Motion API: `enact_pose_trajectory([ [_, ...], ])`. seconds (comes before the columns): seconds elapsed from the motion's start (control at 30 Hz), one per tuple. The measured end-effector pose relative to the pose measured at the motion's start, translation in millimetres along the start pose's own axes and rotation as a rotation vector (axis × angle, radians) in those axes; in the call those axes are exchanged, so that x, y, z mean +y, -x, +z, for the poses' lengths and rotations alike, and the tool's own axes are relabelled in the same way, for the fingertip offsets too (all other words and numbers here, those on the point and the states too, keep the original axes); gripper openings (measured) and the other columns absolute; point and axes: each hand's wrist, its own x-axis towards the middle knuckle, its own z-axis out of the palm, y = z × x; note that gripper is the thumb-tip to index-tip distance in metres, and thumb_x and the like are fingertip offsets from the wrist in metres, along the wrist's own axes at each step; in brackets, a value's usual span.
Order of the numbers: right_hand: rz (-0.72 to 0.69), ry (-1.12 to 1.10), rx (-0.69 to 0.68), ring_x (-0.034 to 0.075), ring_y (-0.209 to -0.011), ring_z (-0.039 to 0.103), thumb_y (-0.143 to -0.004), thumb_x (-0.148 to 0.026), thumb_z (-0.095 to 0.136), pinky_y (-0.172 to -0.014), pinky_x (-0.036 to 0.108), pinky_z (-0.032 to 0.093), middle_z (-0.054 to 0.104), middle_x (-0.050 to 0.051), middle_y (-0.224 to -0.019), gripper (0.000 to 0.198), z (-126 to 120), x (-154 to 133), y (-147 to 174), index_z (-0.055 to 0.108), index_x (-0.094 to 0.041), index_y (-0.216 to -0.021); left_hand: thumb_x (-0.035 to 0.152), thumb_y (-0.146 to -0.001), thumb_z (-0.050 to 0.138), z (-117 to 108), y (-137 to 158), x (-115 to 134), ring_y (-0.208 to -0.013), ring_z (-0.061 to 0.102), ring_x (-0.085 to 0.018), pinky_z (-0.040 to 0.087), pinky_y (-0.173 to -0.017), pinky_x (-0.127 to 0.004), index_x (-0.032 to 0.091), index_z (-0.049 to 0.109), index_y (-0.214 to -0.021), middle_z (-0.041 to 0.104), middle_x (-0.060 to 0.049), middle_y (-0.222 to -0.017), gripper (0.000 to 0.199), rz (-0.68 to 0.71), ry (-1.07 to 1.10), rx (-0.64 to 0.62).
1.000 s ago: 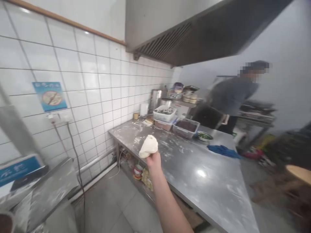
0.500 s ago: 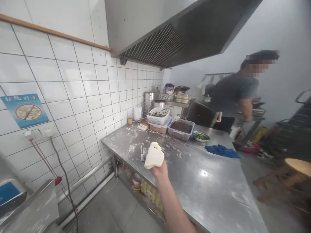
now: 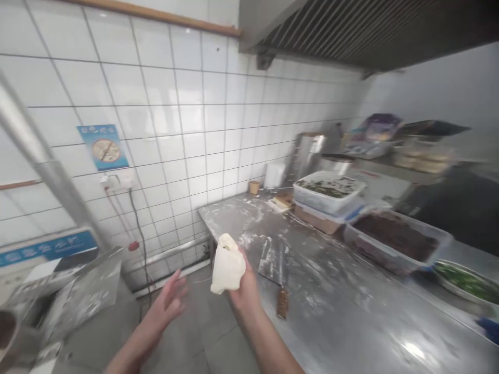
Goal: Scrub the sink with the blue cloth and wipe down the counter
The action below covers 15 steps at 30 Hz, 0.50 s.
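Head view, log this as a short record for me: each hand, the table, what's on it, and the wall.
Right hand: holds pale dough in the air
Left hand: blurred, fingers apart, off the dough
Table: metal, streaked with white powder
Nearest tool: scraper lying flat, brown handle toward the camera
Stack: upper tub on lower tub
Beside stack: tub of dark filling, bowl of chopped greens
Wall: white tiles, blue poster

I hold the right hand (image 3: 242,283) curled, forearm (image 3: 268,337) toward eleven o'clock; the left hand (image 3: 169,300), aimed at one, looks open, though blurred.
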Motion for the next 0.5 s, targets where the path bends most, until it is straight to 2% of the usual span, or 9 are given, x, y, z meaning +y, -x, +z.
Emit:
enact_pose_trajectory([
  [0.07, 0.039, 0.122, -0.102, -0.001, -0.083, 0.056, -0.063, -0.045, 0.060, -0.071, 0.009, 0.050, 0.048, 0.000, -0.120, 0.068, 16.3, 13.9, 9.1, 0.034, -0.027, -0.123, 0.053, -0.066, 0.070, 21.2, -17.4, 17.2, -0.134, 0.026, -0.029, 0.036, -0.101, -0.040, 0.023, 0.010, -0.146, 0.015, -0.013, -0.149, 0.104, 0.104, -0.029, -0.111],
  [0.13, 0.004, 0.341, -0.187, 0.000, -0.099, 0.054, -0.069, -0.050, 0.053, -0.084, 0.010, 0.051, 0.041, 0.002, -0.129, 0.067, 26.7, 20.9, 16.3, 0.031, -0.026, -0.127, 0.041, -0.070, 0.071, 36.7, -22.8, 31.1, -0.134, 0.026, -0.026, 0.029, -0.107, -0.035, 0.021, 0.014, -0.146, 0.021, -0.012, -0.148, 0.097, 0.203, -0.082, -0.078],
  [0.17, -0.055, 0.494, -0.227, 0.001, -0.111, 0.049, -0.073, -0.052, 0.047, -0.098, 0.013, 0.048, 0.036, 0.002, -0.133, 0.064, 29.0, 21.5, 17.9, 0.032, -0.025, -0.129, 0.038, -0.072, 0.069, 41.6, -21.2, 35.7, -0.131, 0.030, -0.026, 0.028, -0.107, -0.034, 0.020, 0.018, -0.145, 0.027, -0.012, -0.145, 0.091, 0.228, -0.070, -0.053],
  [0.23, -0.227, 0.866, -0.313, 0.005, -0.134, 0.028, -0.079, -0.051, 0.037, -0.124, 0.026, 0.026, 0.024, -0.002, -0.140, 0.056, 28.9, 17.4, 17.0, 0.036, -0.028, -0.131, 0.036, -0.078, 0.063, 45.0, -12.4, 40.6, -0.126, 0.038, -0.025, 0.032, -0.105, -0.034, 0.019, 0.023, -0.144, 0.036, -0.012, -0.140, 0.078, 0.216, 0.036, -0.043],
  [0.27, -0.309, 1.044, -0.354, 0.007, -0.140, 0.016, -0.080, -0.049, 0.035, -0.128, 0.034, 0.013, 0.017, -0.004, -0.143, 0.053, 27.7, 13.5, 15.7, 0.038, -0.031, -0.130, 0.035, -0.081, 0.060, 43.5, -6.6, 41.7, -0.124, 0.041, -0.025, 0.035, -0.102, -0.035, 0.019, 0.024, -0.143, 0.038, -0.012, -0.139, 0.074, 0.196, 0.108, -0.058],
  [0.3, -0.372, 1.183, -0.383, 0.009, -0.143, 0.006, -0.081, -0.049, 0.035, -0.127, 0.039, 0.006, 0.010, -0.007, -0.144, 0.052, 26.7, 9.2, 14.8, 0.039, -0.033, -0.129, 0.034, -0.083, 0.058, 39.9, -0.6, 42.5, -0.123, 0.042, -0.025, 0.037, -0.100, -0.035, 0.020, 0.025, -0.143, 0.039, -0.012, -0.138, 0.070, 0.176, 0.164, -0.069],
  [0.37, -0.429, 1.328, -0.379, 0.011, -0.143, 0.006, -0.079, -0.048, 0.039, -0.125, 0.042, 0.014, 0.006, -0.008, -0.144, 0.049, 27.9, 1.8, 16.8, 0.041, -0.036, -0.127, 0.032, -0.083, 0.058, 28.5, 10.7, 44.4, -0.124, 0.041, -0.025, 0.038, -0.098, -0.033, 0.022, 0.028, -0.142, 0.039, -0.010, -0.139, 0.067, 0.149, 0.203, -0.043],
  [0.43, -0.482, 1.331, -0.295, 0.007, -0.136, 0.023, -0.078, -0.045, 0.042, -0.119, 0.035, 0.031, 0.018, -0.005, -0.141, 0.046, 36.0, -1.0, 25.6, 0.043, -0.035, -0.123, 0.032, -0.083, 0.058, 14.1, 21.2, 48.2, -0.125, 0.041, -0.025, 0.038, -0.098, -0.032, 0.024, 0.031, -0.141, 0.040, -0.008, -0.139, 0.064, 0.155, 0.180, 0.009],
  [0.5, -0.563, 1.259, -0.205, 0.001, -0.117, 0.041, -0.078, -0.041, 0.044, -0.107, 0.022, 0.044, 0.036, -0.002, -0.129, 0.044, 51.2, 1.7, 39.4, 0.044, -0.032, -0.121, 0.033, -0.084, 0.057, -1.3, 32.8, 54.3, -0.126, 0.039, -0.023, 0.035, -0.101, -0.030, 0.026, 0.033, -0.140, 0.041, -0.006, -0.138, 0.062, 0.216, 0.100, 0.055],
])
